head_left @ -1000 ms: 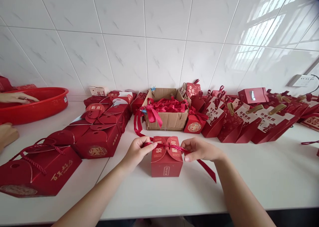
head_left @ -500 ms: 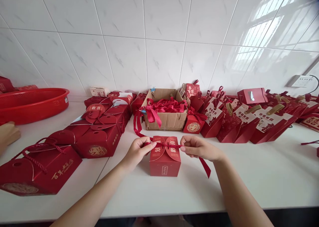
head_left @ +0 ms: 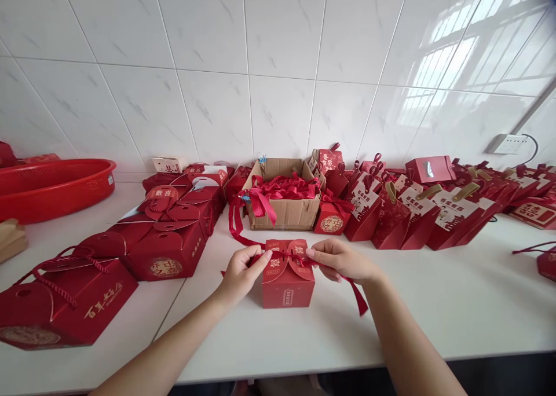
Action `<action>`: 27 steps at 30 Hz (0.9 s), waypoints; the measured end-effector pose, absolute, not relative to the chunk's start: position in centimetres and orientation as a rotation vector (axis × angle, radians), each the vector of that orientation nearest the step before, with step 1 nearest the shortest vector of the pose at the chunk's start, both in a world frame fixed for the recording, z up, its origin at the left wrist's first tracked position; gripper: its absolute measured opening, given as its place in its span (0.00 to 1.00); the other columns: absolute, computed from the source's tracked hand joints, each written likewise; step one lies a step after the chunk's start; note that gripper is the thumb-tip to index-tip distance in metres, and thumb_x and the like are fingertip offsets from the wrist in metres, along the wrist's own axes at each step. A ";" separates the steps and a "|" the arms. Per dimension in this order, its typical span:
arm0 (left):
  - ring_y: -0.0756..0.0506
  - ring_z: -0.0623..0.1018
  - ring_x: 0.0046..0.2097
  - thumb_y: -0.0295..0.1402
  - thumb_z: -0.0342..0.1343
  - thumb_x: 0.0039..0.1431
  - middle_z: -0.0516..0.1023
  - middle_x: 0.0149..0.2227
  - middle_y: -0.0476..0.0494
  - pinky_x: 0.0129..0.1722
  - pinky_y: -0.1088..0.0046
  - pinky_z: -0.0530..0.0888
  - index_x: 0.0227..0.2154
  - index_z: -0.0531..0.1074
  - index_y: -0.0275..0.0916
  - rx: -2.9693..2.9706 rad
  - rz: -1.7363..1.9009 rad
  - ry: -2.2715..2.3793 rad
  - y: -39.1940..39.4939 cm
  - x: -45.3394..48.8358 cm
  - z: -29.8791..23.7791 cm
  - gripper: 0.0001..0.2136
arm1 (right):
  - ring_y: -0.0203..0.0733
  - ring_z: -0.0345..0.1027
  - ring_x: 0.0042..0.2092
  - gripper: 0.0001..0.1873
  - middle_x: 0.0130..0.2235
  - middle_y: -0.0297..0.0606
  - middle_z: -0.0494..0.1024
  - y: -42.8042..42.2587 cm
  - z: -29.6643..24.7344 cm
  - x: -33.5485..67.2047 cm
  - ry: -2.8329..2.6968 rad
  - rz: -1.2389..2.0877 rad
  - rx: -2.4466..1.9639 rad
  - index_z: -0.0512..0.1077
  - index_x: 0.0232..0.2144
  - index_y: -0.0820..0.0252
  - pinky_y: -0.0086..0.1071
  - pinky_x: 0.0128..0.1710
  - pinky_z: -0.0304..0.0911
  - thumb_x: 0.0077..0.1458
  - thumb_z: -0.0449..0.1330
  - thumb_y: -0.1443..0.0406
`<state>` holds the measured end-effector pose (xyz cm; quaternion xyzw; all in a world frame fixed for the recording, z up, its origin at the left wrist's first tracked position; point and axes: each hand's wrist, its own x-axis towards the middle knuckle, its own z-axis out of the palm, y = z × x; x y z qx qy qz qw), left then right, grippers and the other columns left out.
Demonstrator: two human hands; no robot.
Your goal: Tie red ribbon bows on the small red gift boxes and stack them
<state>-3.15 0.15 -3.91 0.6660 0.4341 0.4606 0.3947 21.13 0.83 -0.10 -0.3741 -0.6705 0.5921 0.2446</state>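
Head | red box (head_left: 288,290) upright on counter (head_left: 334,344), between hands, neither clearly nearer | ribbon (head_left: 359,299) long axis left-right across box top | left hand (head_left: 242,272) grip pinching ribbon, box's left; right hand (head_left: 346,261) grip pinching it, right.

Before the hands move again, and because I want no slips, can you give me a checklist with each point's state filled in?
1. Box upright on the table: ok.
2. Top flaps folded down under the ribbon: ok.
3. Left hand and right hand each gripping ribbon: ok.
4. Ribbon drawn tight: cannot tell; the fingers partly cover it.
5. Loose ribbon from the carton well away from the box: not ok; it trails to the box's far side.
6. Other person's hand away from the box: ok, at the far left edge.
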 end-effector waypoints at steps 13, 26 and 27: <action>0.53 0.52 0.24 0.43 0.51 0.58 0.48 0.20 0.56 0.25 0.74 0.52 0.18 0.48 0.40 1.716 1.163 1.113 0.3 -3.5 -3.9 0.22 | 0.29 0.63 0.19 0.14 0.19 0.30 0.71 1.2 -0.3 21.5 -1.626 1.708 -0.837 0.73 0.25 0.65 0.24 0.18 0.54 0.44 0.68 0.59; 0.48 0.67 0.33 0.33 0.53 0.55 0.66 0.29 0.49 0.35 0.72 0.66 0.27 0.61 0.40 2.179 1.291 1.059 0.1 -3.6 -2.0 0.06 | 0.34 0.70 0.21 0.14 0.23 0.36 0.78 1.0 -0.8 20.9 -1.501 1.854 -0.528 0.74 0.38 0.65 0.23 0.18 0.58 0.50 0.65 0.62; 0.46 0.69 0.38 0.31 0.53 0.53 0.69 0.34 0.46 0.40 0.69 0.67 0.30 0.63 0.40 2.280 1.335 1.038 0.0 -3.5 -1.4 0.04 | 0.33 0.70 0.21 0.15 0.25 0.37 0.79 0.9 -0.8 20.8 -1.515 1.850 -0.516 0.73 0.39 0.65 0.22 0.17 0.56 0.49 0.66 0.63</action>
